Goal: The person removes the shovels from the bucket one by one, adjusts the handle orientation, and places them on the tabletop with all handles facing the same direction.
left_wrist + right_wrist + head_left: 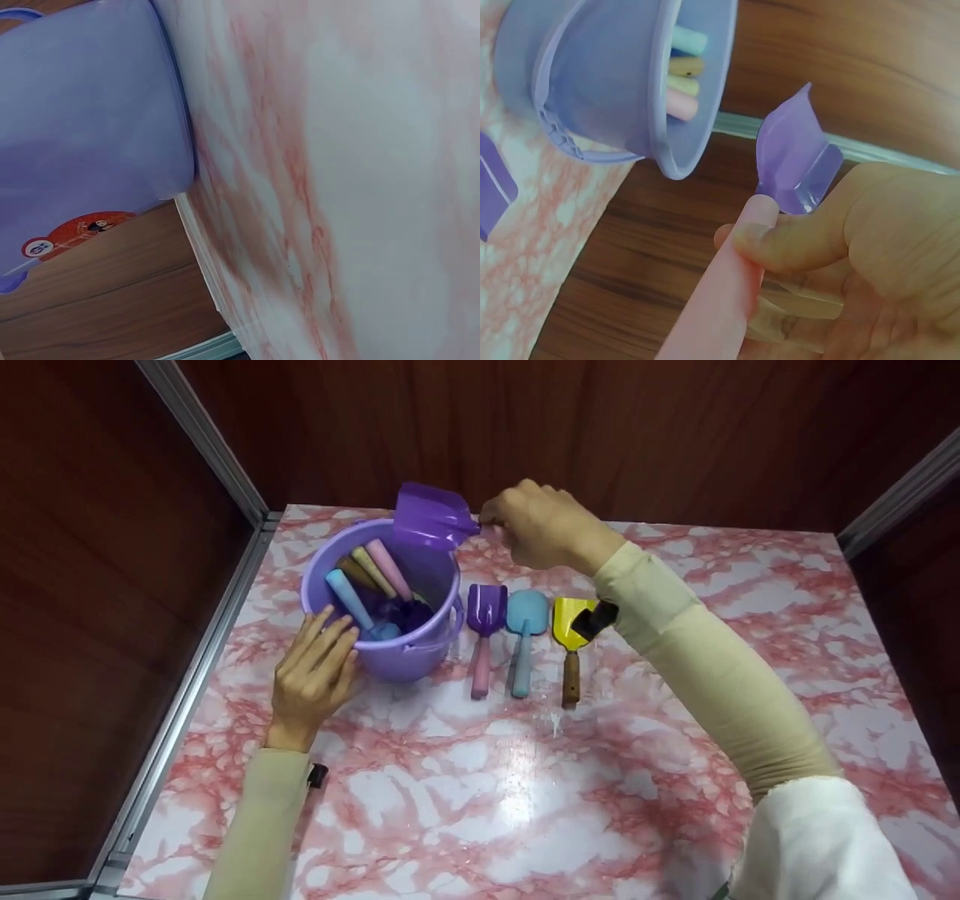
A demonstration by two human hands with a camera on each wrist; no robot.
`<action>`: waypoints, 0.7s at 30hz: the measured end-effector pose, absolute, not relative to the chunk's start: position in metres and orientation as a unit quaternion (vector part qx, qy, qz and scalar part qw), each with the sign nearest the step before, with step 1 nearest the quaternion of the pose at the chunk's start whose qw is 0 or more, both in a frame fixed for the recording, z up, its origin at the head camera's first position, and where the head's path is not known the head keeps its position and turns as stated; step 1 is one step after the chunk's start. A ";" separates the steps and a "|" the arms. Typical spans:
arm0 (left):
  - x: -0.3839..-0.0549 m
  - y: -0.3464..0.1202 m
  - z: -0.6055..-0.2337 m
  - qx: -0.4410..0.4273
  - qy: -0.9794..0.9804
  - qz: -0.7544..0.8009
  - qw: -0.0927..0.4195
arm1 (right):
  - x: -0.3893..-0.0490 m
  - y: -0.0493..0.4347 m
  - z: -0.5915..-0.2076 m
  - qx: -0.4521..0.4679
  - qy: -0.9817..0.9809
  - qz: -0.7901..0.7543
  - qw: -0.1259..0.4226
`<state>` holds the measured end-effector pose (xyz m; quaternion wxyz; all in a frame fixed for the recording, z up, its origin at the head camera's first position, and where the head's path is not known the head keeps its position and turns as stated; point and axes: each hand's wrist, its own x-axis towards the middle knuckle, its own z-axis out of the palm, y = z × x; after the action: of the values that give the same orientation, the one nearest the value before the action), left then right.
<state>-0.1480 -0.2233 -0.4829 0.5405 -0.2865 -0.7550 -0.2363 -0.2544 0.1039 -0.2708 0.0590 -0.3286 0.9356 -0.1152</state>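
A purple bucket [382, 660] holds several tools with their handles up, among them a light blue handle [349, 596] and a pink handle [386, 566]. My right hand [544, 525], raised at the bucket's far right, grips a toy shovel [720, 292] by its pink handle. The shovel's purple blade [435, 517] points left and overlaps the bucket's far rim in the head view. At the near left rim, my left hand [311, 675] rests its extended fingers against the bucket. In the left wrist view only the bucket's side [82, 120] shows, and that hand is out of frame.
Right of the bucket, a purple shovel with pink handle [487, 611], a light blue shovel [527, 615] and a yellow shovel [571, 622] lie in a row on the marbled tabletop [465, 810]. Brown wooden panels [525, 427] stand behind and at both sides.
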 end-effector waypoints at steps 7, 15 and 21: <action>-0.149 -0.222 -0.484 -0.286 -0.751 -0.242 0.544 | -0.251 0.135 -0.281 -0.329 0.919 -0.202 0.078; -0.148 -0.223 -0.485 -0.281 -0.749 -0.246 0.547 | -0.249 0.158 -0.298 -0.304 0.912 -0.268 0.065; -0.149 -0.224 -0.486 -0.278 -0.751 -0.243 0.548 | -0.248 0.170 -0.310 -0.263 0.915 -0.302 0.047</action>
<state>-0.1486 -0.2236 -0.4857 0.5477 -0.2776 -0.7511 -0.2426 -0.2475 0.1698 -0.3098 0.0468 -0.2629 0.9151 -0.3020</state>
